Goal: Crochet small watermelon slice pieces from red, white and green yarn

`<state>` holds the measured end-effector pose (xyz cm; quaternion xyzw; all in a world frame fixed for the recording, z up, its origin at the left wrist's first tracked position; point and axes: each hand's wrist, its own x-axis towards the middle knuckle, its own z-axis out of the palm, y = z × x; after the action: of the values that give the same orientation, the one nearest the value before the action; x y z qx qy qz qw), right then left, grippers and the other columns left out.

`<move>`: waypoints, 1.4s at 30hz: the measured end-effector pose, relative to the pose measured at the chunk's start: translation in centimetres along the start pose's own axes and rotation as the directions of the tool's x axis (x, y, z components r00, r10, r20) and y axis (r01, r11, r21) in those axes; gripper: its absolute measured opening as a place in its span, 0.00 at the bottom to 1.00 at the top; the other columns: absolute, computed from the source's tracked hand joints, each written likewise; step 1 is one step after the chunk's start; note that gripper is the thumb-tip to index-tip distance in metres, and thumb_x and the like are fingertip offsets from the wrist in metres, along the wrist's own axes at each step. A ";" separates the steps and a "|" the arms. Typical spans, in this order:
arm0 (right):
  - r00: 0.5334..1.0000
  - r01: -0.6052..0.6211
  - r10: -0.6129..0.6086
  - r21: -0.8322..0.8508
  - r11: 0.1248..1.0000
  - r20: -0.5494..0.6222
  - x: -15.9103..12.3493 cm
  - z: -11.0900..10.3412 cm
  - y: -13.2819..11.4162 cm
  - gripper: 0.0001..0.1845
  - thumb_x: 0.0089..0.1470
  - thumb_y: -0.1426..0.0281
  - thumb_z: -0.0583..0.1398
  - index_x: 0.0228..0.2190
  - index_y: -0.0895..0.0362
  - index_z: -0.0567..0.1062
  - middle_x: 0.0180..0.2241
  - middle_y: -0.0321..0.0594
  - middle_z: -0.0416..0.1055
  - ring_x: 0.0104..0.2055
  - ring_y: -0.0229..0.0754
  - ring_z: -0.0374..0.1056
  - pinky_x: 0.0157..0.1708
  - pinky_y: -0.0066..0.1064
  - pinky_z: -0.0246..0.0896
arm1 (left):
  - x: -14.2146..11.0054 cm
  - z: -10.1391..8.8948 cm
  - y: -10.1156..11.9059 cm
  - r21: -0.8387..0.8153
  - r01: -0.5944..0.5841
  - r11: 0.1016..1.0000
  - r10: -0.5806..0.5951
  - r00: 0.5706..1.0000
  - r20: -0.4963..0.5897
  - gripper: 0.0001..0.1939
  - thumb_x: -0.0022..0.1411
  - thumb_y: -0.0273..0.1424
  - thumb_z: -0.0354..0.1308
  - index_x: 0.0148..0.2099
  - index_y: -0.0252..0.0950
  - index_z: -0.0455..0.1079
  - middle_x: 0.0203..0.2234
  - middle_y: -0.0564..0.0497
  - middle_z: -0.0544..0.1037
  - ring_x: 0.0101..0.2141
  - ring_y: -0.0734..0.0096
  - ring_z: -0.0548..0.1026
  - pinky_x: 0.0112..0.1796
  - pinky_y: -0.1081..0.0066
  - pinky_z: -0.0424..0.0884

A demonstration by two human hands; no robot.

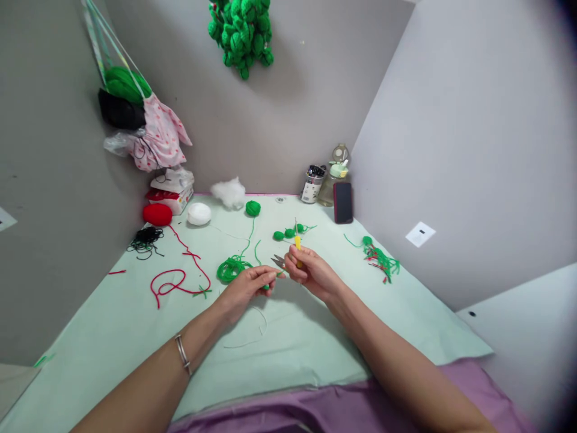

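My left hand (252, 282), a bracelet at its wrist, is closed over the table with green yarn (267, 287) pinched at its fingertips. A short green strand reaches toward my right hand (311, 270). That hand is wrapped around a crochet hook (297, 240) with a yellow handle, its thin metal shaft pointing up. Between the hands show the blades of a pair of scissors (278, 261); their handles are hidden, and I cannot tell whether they lie on the table. A loose coil of green yarn (231, 269) lies just beyond my left hand, with a strand running to a green ball (253, 208).
On the pale green tablecloth (288, 343) lie red yarn (157, 214), a white ball (199, 214), white stuffing (229, 193), small green crocheted pieces (289, 233) and green-red scraps (381, 261). A phone (343, 203), pen cup (312, 184) and bottle (332, 183) stand at the back right.
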<state>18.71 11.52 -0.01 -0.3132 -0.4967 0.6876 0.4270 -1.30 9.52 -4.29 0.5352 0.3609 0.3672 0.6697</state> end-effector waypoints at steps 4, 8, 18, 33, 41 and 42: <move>1.000 0.022 -0.022 0.046 0.999 -0.020 0.0 -0.3 -0.1 0.29 0.56 0.50 0.70 0.21 0.54 0.63 0.16 0.24 0.56 0.18 0.29 0.39 0.19 0.26 0.36 | -0.1 0.2 0.3 -0.080 -0.024 0.997 0.023 1.000 -0.017 0.22 0.63 0.47 0.71 0.49 0.35 0.82 0.38 0.49 0.80 0.35 0.70 0.78 0.44 0.66 0.77; 0.999 0.042 -0.040 0.074 0.996 -0.037 0.0 -0.7 -0.3 0.30 0.55 0.49 0.70 0.21 0.54 0.64 0.15 0.23 0.55 0.18 0.29 0.38 0.18 0.26 0.37 | 0.1 0.1 0.1 -0.067 -0.029 0.997 0.028 0.999 -0.018 0.19 0.61 0.37 0.74 0.52 0.36 0.80 0.33 0.54 0.79 0.34 0.70 0.79 0.43 0.65 0.77; 0.999 0.044 -0.043 0.042 0.998 -0.033 0.0 -1.4 -0.8 0.29 0.55 0.50 0.71 0.20 0.54 0.65 0.15 0.23 0.55 0.17 0.28 0.38 0.17 0.25 0.36 | 0.3 -0.1 -0.9 0.016 0.000 1.000 -0.001 0.998 0.057 0.11 0.71 0.33 0.66 0.51 0.34 0.76 0.40 0.50 0.81 0.36 0.65 0.81 0.40 0.60 0.81; 0.940 0.109 -0.210 -0.347 0.932 -0.270 0.2 -2.4 -1.2 0.29 0.56 0.40 0.64 0.26 0.53 0.69 0.25 0.35 0.72 0.18 0.31 0.44 0.19 0.29 0.43 | 0.1 -0.1 -0.3 0.003 -0.024 1.000 0.024 0.998 -0.058 0.12 0.73 0.36 0.64 0.53 0.34 0.76 0.44 0.48 0.82 0.39 0.63 0.82 0.42 0.58 0.81; 0.574 0.105 -0.657 -0.751 0.652 -0.489 -0.3 -7.7 -4.3 0.23 0.59 0.47 0.62 0.39 0.54 0.81 0.43 0.46 0.74 0.45 0.50 0.67 0.39 0.35 0.60 | 0.0 -2.1 1.5 0.005 -0.119 0.993 0.116 0.960 -0.254 0.13 0.73 0.37 0.64 0.52 0.34 0.76 0.45 0.47 0.82 0.40 0.63 0.81 0.42 0.59 0.81; 0.548 0.096 -0.676 -0.766 0.636 -0.492 -0.4 -8.0 -4.4 0.24 0.61 0.47 0.60 0.41 0.54 0.80 0.43 0.46 0.74 0.44 0.49 0.67 0.38 0.35 0.59 | 0.0 -2.6 1.8 0.018 -0.138 0.990 0.138 0.948 -0.287 0.13 0.73 0.38 0.64 0.53 0.34 0.76 0.45 0.47 0.82 0.40 0.63 0.81 0.42 0.58 0.81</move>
<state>26.96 15.12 1.70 -0.5666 -0.5429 0.1479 0.6020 -3.80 10.99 -2.94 0.4993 0.4156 0.4873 0.5835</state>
